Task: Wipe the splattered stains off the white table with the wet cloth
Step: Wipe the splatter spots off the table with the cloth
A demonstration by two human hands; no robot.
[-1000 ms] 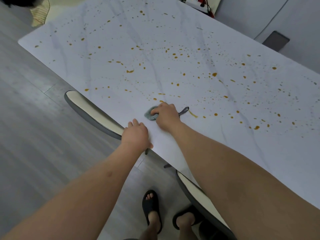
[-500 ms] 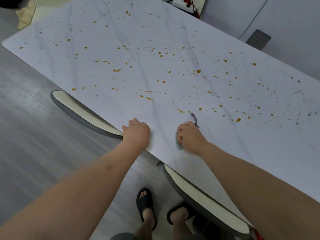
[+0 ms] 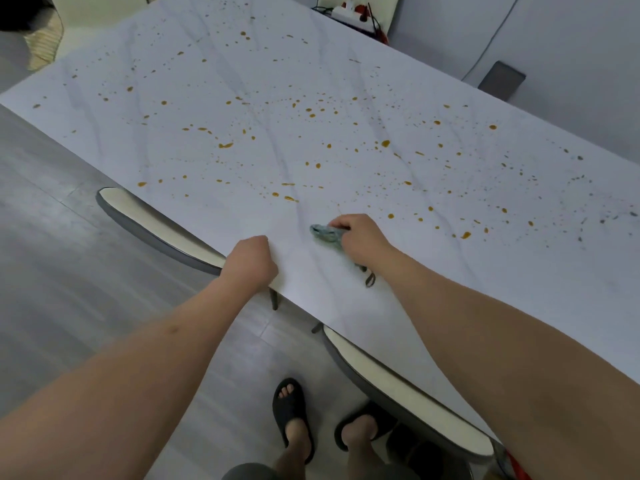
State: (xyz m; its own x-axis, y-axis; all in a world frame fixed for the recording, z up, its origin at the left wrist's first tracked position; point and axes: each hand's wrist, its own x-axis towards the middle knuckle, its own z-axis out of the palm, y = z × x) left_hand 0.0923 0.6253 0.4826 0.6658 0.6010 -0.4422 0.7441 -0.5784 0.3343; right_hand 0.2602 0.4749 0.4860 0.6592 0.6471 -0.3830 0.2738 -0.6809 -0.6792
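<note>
While gripping cloth (image 3: pixel 325 233), right hand (image 3: pixel 360 239) on table (image 3: pixel 242 81).

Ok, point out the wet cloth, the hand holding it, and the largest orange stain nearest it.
Crumpled grey-green wet cloth (image 3: pixel 323 233), head view, exposed bunched end.
Right hand (image 3: pixel 360 237), head view, back of hand.
Orange stain (image 3: pixel 390 216), head view, centre of drop.

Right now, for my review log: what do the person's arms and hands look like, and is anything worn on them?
Both arms are bare from the frame edge to the wrist: no sleeves, gloves, watch or rings visible. The left hand and right hand carry no markings; the left forearm shows one small dark mark. Lower down, black open-toed slide sandals are worn on the feet.
</note>
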